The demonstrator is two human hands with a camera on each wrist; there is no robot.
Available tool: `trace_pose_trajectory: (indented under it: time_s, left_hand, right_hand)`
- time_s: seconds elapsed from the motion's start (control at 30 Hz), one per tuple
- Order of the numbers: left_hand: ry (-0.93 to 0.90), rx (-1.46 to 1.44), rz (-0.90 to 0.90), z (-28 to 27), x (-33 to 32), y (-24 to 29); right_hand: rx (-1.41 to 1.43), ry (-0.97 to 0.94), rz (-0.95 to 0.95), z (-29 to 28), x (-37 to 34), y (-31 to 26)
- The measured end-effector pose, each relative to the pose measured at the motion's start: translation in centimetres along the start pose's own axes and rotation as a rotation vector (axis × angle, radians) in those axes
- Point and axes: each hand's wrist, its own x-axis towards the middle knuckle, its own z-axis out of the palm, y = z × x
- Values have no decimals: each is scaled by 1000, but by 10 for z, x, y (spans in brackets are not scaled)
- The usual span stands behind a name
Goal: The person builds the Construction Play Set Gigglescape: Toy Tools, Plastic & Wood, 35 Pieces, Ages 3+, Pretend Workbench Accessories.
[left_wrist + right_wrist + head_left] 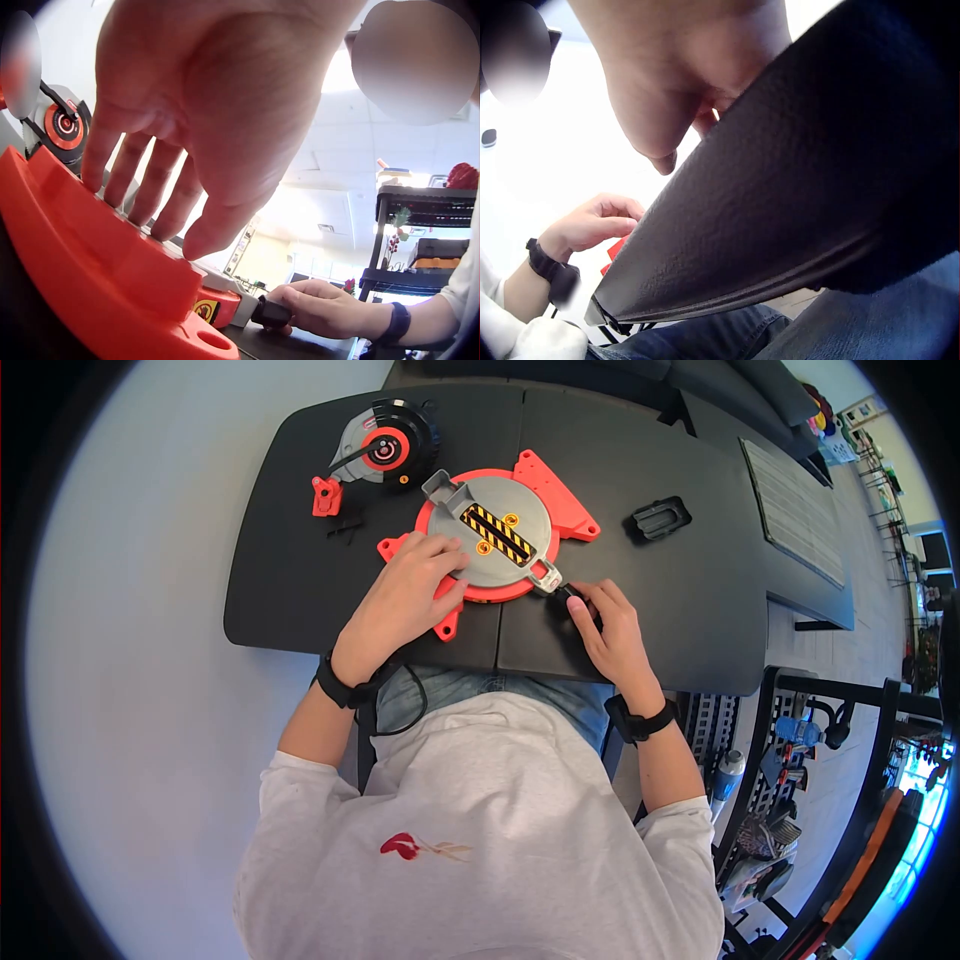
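Observation:
A toy miter saw base (555,505) in red plastic lies near the table's front edge, bearing a round grey turntable (520,500) with a black-and-yellow striped slot. My left hand (405,595) rests on the near left side; its fairly straight fingertips touch the turntable's rim, as the left wrist view also shows. At the turntable's front right, my right hand (610,625) grips a black handle (271,313) between thumb and fingers. That handle meets the grey arm end (547,576). In the right wrist view the table edge hides most of the right fingers.
A toy saw head (360,432) with a black wheel-like guard and red grip (326,498) lies at the back left. Small black pieces (344,530) are beside it. A black tray-like part (662,518) sits to the right on the black table (690,620).

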Motion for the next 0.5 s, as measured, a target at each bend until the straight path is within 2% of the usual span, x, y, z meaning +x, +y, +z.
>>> trace_pose_trajectory:
  time_s: [0.5]
  left_hand:
    - [-4, 13, 5, 1, -1, -1]
  right_hand:
    - [-27, -7, 19, 2, 0, 3]
